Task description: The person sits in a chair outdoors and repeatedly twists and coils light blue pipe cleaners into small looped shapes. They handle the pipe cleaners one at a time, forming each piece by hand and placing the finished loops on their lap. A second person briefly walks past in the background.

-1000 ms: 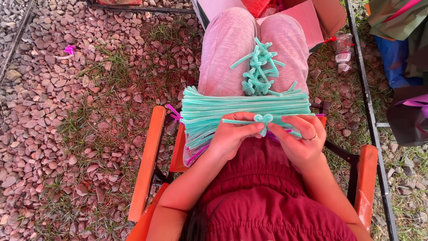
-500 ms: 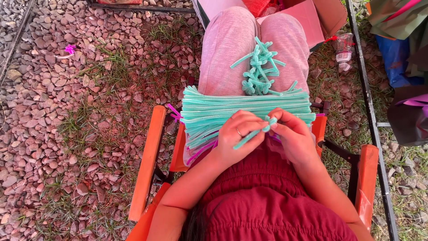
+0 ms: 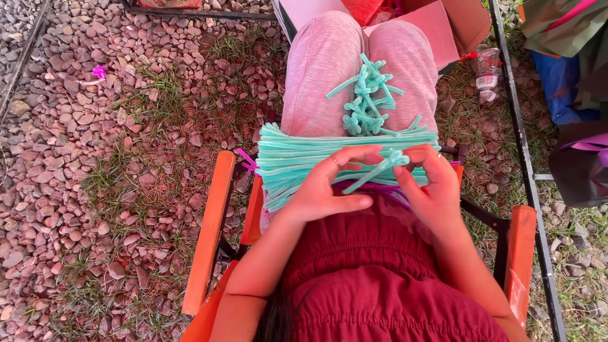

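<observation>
Gravel and patchy grass cover the ground around an orange folding chair (image 3: 206, 234), seen from the head camera looking straight down at a seated person's lap.

Across the lap lies a thick bundle of mint-green pipe cleaners (image 3: 288, 166), running crosswise from the chair's left arm toward the right one. Both hands sit on its near edge. The left hand (image 3: 329, 183) is half curled, thumb stretched flat toward the middle, fingers bent over one single pipe cleaner (image 3: 373, 171) that slants up to a twisted loop at its top end. The right hand (image 3: 430, 187) meets it from the other side, fingers pinched together at that loop, so both hands grip the same piece. A ring shows on each hand.

Farther out, on the knees in pink trousers, rests a chain of twisted pipe cleaners (image 3: 366, 95) in the same green, touching the bundle's far edge.

Open room lies to the left of the chair, where only stones, grass and a small purple scrap (image 3: 99, 71) are seen. To the right it is tighter: a dark metal rail (image 3: 519, 126) runs just beside the chair arm, with a plastic bottle (image 3: 486, 69) and bags beyond it. A pink cardboard box (image 3: 443, 25) stands past the knees.

The fingertips of the right hand hide the exact grip point (the loop covers it), and a few purple pipe cleaners (image 3: 247, 159) under the bundle are mostly covered.
</observation>
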